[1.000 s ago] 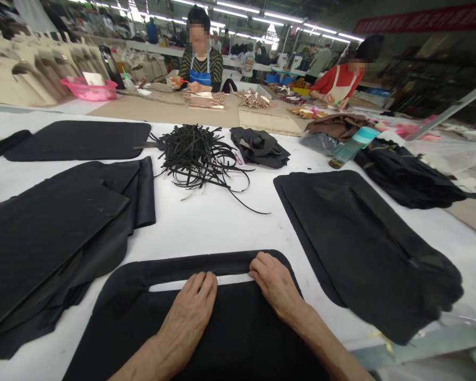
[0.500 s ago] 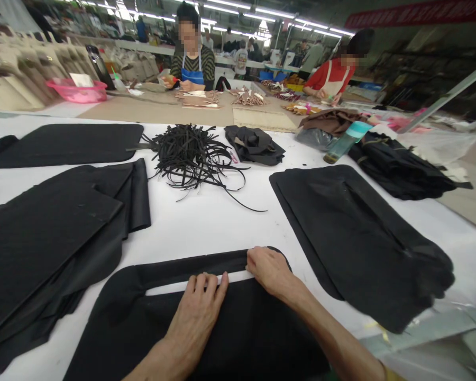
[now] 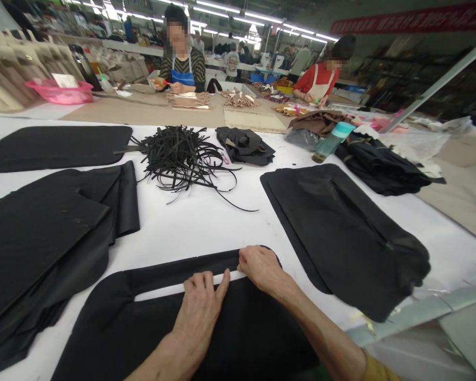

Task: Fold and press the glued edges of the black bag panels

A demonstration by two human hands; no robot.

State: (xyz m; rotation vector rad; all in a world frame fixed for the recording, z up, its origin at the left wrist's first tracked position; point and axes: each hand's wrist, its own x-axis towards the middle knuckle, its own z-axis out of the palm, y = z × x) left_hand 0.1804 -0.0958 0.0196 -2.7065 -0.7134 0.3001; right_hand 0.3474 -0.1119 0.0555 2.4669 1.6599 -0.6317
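A black panel (image 3: 150,328) with rounded corners, leather or cloth, lies at the near edge of the white table. A long slot near its far edge shows white beneath. My left hand (image 3: 200,312) rests on the panel at the near edge of this slot, index finger stretched out and the other fingers bent. At the slot's right end, my right hand (image 3: 259,267) has its fingers curled together on the panel's far strip. Its fingertips are partly hidden.
Stacked black panels lie left (image 3: 43,238) and right (image 3: 341,227). Further back are a heap of black strips (image 3: 174,153), a folded black bundle (image 3: 246,145), a teal-lidded bottle (image 3: 333,142) and a pink basket (image 3: 59,92). Two people work across the table.
The view has turned slightly, so most things sit further left. My left index finger now stands more apart from its other fingers. The right hand keeps its place at the slot's end.
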